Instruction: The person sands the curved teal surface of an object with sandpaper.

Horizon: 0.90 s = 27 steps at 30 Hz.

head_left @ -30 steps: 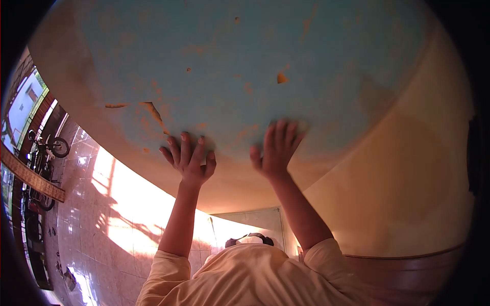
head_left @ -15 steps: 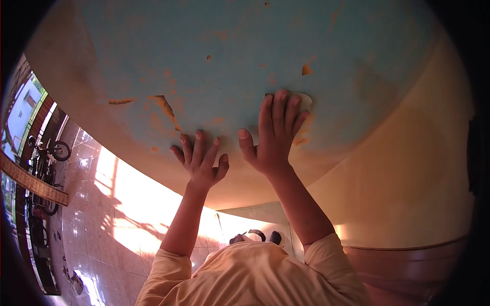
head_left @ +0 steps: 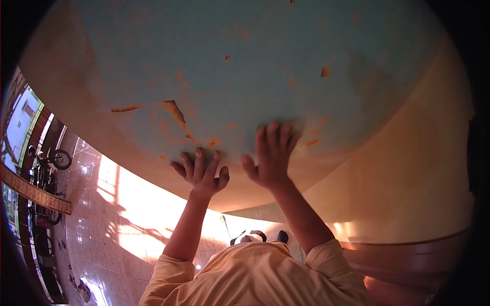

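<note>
In the head view, a wall [head_left: 286, 41] fills the upper part, with worn blue-green paint and orange patches showing through. My left hand [head_left: 201, 173] rests against its lower part with fingers spread, holding nothing. Just above those fingertips are a peeled strip [head_left: 176, 112] and small orange spots. My right hand [head_left: 273, 155] is pressed flat to the wall, farther right and slightly higher, blurred by motion. Its fingers cover a pale flat piece seen earlier; only a dark edge shows above them now. A chipped spot [head_left: 325, 71] lies up and to the right.
A plain yellowish wall [head_left: 408, 168] meets the painted one on the right, above a brown band [head_left: 408, 260]. Tiled floor [head_left: 102, 229] with bright sunlight stretches left. A motorcycle [head_left: 48, 168] stands at the far left.
My right hand has slid down the wall, and the pale piece at its fingertips no longer shows. My left hand stays nearly in place, while the view has shifted slightly.
</note>
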### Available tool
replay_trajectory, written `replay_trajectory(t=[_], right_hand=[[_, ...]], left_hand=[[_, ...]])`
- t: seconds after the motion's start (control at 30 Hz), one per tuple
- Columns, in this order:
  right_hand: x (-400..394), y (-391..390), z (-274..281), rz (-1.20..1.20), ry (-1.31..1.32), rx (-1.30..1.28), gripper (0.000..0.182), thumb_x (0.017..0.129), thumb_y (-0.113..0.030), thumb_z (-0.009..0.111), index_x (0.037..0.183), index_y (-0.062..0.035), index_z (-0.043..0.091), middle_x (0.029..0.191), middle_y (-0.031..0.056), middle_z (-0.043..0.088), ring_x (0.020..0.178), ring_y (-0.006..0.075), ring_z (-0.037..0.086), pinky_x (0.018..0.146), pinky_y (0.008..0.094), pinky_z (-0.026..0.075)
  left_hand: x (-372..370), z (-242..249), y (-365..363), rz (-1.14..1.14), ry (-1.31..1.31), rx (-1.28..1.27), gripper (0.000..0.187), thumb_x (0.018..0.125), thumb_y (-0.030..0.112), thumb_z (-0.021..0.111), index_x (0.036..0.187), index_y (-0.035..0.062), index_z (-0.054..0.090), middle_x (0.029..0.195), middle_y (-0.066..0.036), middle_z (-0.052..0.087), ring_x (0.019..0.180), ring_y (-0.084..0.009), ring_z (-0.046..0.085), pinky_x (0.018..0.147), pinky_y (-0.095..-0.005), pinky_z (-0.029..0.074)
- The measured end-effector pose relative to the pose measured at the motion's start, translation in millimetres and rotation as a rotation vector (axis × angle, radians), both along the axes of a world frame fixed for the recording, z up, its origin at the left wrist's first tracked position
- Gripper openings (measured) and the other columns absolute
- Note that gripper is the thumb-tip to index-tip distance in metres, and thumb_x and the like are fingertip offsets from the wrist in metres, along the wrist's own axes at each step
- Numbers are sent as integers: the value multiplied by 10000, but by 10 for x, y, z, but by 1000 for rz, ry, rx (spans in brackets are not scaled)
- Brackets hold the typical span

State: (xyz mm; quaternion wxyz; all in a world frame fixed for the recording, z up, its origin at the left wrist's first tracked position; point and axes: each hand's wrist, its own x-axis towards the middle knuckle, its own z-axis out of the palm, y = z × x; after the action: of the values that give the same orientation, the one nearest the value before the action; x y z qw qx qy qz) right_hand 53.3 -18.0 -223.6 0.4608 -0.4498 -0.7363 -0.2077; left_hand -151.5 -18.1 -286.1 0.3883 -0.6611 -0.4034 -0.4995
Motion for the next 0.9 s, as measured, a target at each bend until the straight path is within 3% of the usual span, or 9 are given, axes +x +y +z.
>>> replay_trajectory(t=[0.13, 0.23, 0.3, 0.4, 0.47, 0.6, 0.67, 0.77, 0.9], right_hand=[[32, 205, 514, 37, 180, 231, 647, 966, -483, 479, 1459, -65, 510, 1570, 180, 431, 1495, 456, 271, 1168, 693, 5], [-61, 149, -59, -131, 10, 104, 553, 932, -489, 514, 1307, -97, 625, 1448, 132, 530, 1390, 412, 397, 1154, 676, 88], [-72, 78, -686, -140, -196, 113, 621, 893, -531, 568, 1209, 4, 585, 1317, 225, 490, 1247, 502, 412, 1111, 747, 138], [50, -82, -1305, -78, -264, -9, 590, 911, -540, 578, 1244, -55, 627, 1459, 176, 458, 1365, 448, 368, 1137, 707, 132], [208, -22, -1380, -36, -365, 111, 514, 934, -541, 592, 1352, -247, 641, 1577, -4, 433, 1500, 263, 277, 1172, 586, 175], [662, 208, -530, -2, -477, 176, 571, 946, -582, 564, 1453, -320, 555, 1604, -41, 416, 1534, 251, 242, 1198, 596, 150], [963, 365, 130, -64, -453, 188, 624, 944, -602, 548, 1435, -216, 556, 1590, 98, 408, 1486, 392, 304, 1170, 701, 113], [1371, 591, 1296, -138, -1, 382, 788, 978, -617, 463, 1574, -108, 387, 1653, 148, 326, 1536, 405, 244, 1197, 655, 126], [1249, 636, 1632, -158, 144, 418, 821, 982, -632, 430, 1583, -78, 355, 1667, 158, 293, 1553, 413, 198, 1206, 657, 103]], left_hand=[[-17, -28, -21, 5, -1, -15, 429, 943, 401, 549, 1307, 214, 679, 1613, -145, 409, 1564, -427, 153, 1220, -672, -34], [-39, -68, -19, -6, -7, -16, 414, 941, 398, 555, 1285, 213, 693, 1611, -144, 413, 1565, -419, 159, 1223, -669, -31], [-27, -80, 1, -7, -14, -1, 410, 938, 393, 557, 1277, 211, 698, 1609, -144, 415, 1565, -415, 160, 1223, -668, -30], [-35, -109, -19, 1, -10, 1, 407, 936, 385, 561, 1277, 210, 699, 1610, -143, 413, 1567, -407, 161, 1225, -667, -27], [-89, -148, 18, 12, 0, 2, 409, 936, 381, 563, 1284, 210, 695, 1612, -142, 410, 1567, -404, 161, 1225, -667, -26], [-95, -115, -13, 31, 41, -19, 523, 996, 400, 524, 1436, 122, 570, 1639, -213, 326, 1564, -450, 115, 1218, -666, -27], [-52, -65, 8, 32, 25, -26, 540, 997, 402, 524, 1453, 113, 553, 1644, -223, 309, 1567, -450, 97, 1216, -662, -39], [25, 105, -61, 25, -50, -80, 568, 998, 409, 525, 1470, 92, 530, 1650, -248, 279, 1568, -457, 70, 1210, -654, -62], [188, 830, 39, 38, -58, -64, 594, 998, 429, 517, 1478, 80, 529, 1650, -265, 269, 1567, -467, 64, 1203, -651, -73]])
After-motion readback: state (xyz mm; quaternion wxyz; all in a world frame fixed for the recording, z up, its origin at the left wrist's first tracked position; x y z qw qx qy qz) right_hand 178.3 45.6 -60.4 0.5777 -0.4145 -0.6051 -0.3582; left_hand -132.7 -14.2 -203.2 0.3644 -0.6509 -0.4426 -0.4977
